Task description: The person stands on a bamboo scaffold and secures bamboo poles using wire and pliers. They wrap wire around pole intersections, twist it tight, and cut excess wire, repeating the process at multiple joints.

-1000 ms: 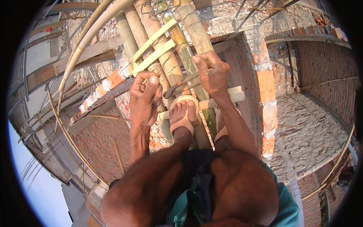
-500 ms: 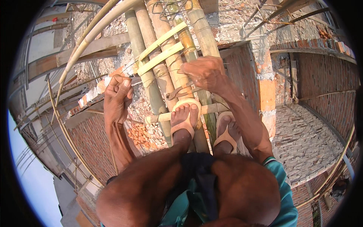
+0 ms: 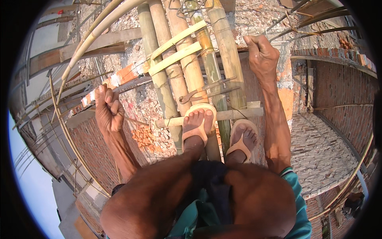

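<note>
My left hand (image 3: 108, 111) is raised off to the left of the bamboo poles (image 3: 175, 75), its fingers pinched together. My right hand (image 3: 263, 57) is closed in a fist to the right of the poles, thumb side up. Whatever either hand grips is too thin or hidden to make out. Pincers (image 3: 187, 97) lie across the poles in front of my feet, touched by neither hand. Two pale split bamboo strips (image 3: 175, 57) cross the poles, with thin dark wire ties around several of them. A bundle of bent wire (image 3: 189, 8) rests at the far end.
My sandalled feet (image 3: 195, 127) stand by a bamboo crosspiece (image 3: 238, 113), high above the ground. Broken bricks (image 3: 145, 137) lie far below on the left. Brick walls (image 3: 342, 83) surround the drop. Long curved bamboo poles (image 3: 85, 46) rise at the left.
My hands have moved apart: the right one outward and farther from me, off the poles, the left one farther left. The pincers, partly covered before, now show whole.
</note>
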Tool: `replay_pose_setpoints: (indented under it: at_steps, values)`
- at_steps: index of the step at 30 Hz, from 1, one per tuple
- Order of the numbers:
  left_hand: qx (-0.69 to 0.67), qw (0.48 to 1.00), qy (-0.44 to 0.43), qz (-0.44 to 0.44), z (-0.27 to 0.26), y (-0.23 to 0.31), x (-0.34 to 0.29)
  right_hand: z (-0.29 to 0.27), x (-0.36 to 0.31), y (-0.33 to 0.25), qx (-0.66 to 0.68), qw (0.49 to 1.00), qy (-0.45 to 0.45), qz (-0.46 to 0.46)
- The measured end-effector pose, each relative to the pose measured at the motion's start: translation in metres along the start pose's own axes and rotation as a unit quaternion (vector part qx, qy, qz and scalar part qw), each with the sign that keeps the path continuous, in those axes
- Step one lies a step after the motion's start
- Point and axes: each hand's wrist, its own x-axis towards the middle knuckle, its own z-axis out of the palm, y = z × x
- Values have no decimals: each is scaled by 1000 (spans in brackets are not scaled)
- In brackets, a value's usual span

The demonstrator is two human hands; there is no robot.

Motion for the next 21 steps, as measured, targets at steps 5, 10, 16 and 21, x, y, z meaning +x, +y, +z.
replay_pose_setpoints:
  at_steps: [5,10,16,21]
  values:
    - [-73,996,-41,-27,-30,16,13,20,-7,23,-195,950,-118,-213]
    - [130,990,-40,-45,-8,-29,20,106,28,36,-219,878,-166,-391]
    - [159,985,6,-62,12,-30,18,122,48,39,-284,821,-241,-433]
    - [104,994,9,-31,14,-43,26,101,-13,-9,-94,955,-142,-242]
